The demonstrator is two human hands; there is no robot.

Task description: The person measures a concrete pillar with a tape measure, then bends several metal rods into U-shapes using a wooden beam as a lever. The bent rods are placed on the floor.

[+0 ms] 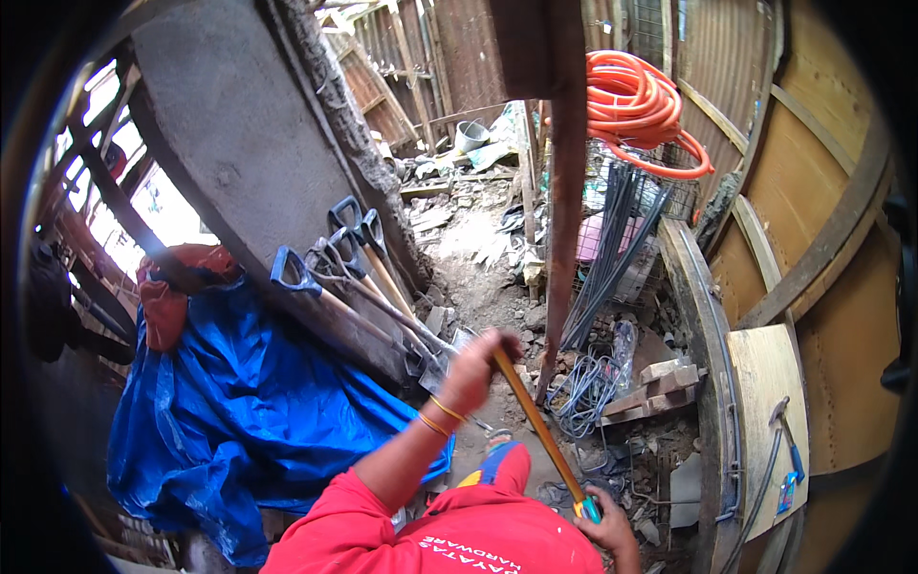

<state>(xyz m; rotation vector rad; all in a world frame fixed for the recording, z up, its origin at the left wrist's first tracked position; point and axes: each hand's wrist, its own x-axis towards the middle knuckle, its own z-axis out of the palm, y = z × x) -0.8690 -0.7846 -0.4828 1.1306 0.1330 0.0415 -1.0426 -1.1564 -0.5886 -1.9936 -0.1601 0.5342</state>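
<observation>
My left hand (pixel 470 371), with yellow bands on the wrist, is closed round the upper end of a long yellow strip (pixel 534 421), which looks like a tape measure's blade. Its top end is partly hidden by my fingers. The strip runs down at a slant to a teal and yellow case (pixel 590 510) at its lower end, held in my right hand (pixel 607 531) near the bottom of the view. Just beyond my left hand stands an upright dark wooden post (pixel 564 268). Several shovels (pixel 349 263) lean on the concrete wall to the left.
A blue tarp (pixel 229 392) is heaped at left. Rubble (pixel 449 239) covers the ground ahead. An orange hose coil (pixel 636 105) hangs above steel rods (pixel 612 263). Grey wire (pixel 588 392) and bricks (pixel 660 392) lie at right, beside a board (pixel 760 373) with a hammer (pixel 786 430) on it.
</observation>
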